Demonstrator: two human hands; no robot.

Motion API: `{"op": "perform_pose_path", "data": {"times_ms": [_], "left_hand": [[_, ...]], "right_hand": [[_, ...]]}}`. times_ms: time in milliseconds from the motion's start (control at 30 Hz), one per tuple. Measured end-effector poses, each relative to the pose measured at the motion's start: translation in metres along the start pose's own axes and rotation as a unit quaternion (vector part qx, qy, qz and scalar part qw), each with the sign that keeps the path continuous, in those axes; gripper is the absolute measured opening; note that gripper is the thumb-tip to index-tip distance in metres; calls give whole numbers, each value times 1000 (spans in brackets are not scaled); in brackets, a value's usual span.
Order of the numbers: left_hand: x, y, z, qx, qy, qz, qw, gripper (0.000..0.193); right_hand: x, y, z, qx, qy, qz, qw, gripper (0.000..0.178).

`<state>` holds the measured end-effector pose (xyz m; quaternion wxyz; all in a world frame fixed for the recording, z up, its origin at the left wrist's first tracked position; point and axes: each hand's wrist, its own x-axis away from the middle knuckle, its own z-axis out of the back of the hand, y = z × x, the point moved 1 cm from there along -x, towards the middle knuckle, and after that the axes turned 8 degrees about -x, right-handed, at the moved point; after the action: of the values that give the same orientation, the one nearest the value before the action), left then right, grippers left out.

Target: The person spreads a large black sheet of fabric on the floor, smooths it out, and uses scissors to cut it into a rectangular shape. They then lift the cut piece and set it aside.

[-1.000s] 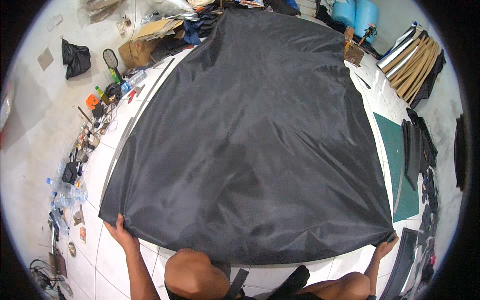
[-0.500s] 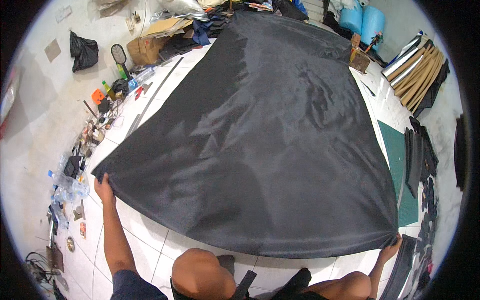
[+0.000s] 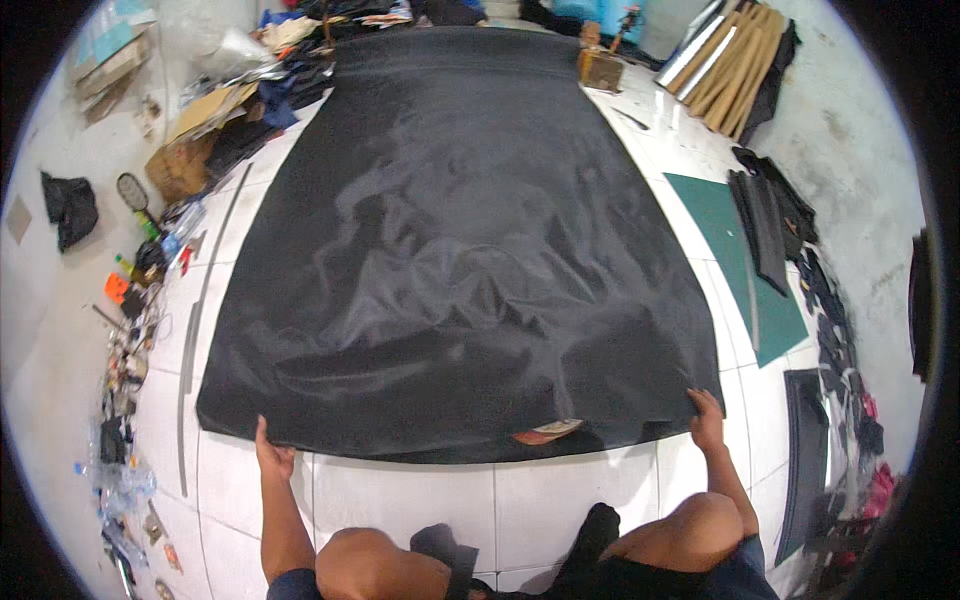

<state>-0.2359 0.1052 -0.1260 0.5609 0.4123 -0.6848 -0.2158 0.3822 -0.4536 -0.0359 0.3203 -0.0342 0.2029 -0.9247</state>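
A large sheet of black fabric (image 3: 450, 200) lies spread over the floor in front of me, with wrinkles across its middle and near part. At its near left edge is my left hand (image 3: 274, 456), fingers apart, one finger reaching up against the cloth. My right hand (image 3: 707, 420) rests by the near right corner, its fingers lying on the fabric without a visible grip. A small red and pale patch (image 3: 548, 432) shows at the near edge; I cannot tell what it is.
White floor tiles (image 3: 400, 500) surround the cloth. Bottles, tools and clutter line the left wall. To the right are a green cutting mat (image 3: 720, 250), folded black pieces (image 3: 800, 460) and brown cardboard tubes (image 3: 730, 70). A small wooden block (image 3: 602, 72) stands at the far right corner.
The fabric's near edge has come down flatter, and its near left corner has shifted. Both hands have moved inward and loosened from the corners. My view has turned to the right.
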Motion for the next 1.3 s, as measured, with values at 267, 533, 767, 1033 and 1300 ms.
{"op": "perform_pose_path", "data": {"times_ms": [267, 533, 767, 1033, 1300], "left_hand": [[-22, -7, -56, -207, 93, -128, 966, 54], [-79, -11, -32, -150, 90, -93, 980, 51], [17, -91, -112, -12, -167, 61, 984, 75], [60, -119, -162, -187, -164, 121, 961, 55], [56, -116, -161, -208, -201, 104, 952, 51]], "right_hand": [[-48, 1, -36, -15, -87, -12, 996, 60], [-57, -10, -50, -13, -66, 33, 997, 59], [-62, -39, -21, 76, -94, -77, 990, 70], [-24, -247, -37, 22, -208, 228, 951, 49], [-37, -257, -71, -27, -112, 280, 953, 50]]}}
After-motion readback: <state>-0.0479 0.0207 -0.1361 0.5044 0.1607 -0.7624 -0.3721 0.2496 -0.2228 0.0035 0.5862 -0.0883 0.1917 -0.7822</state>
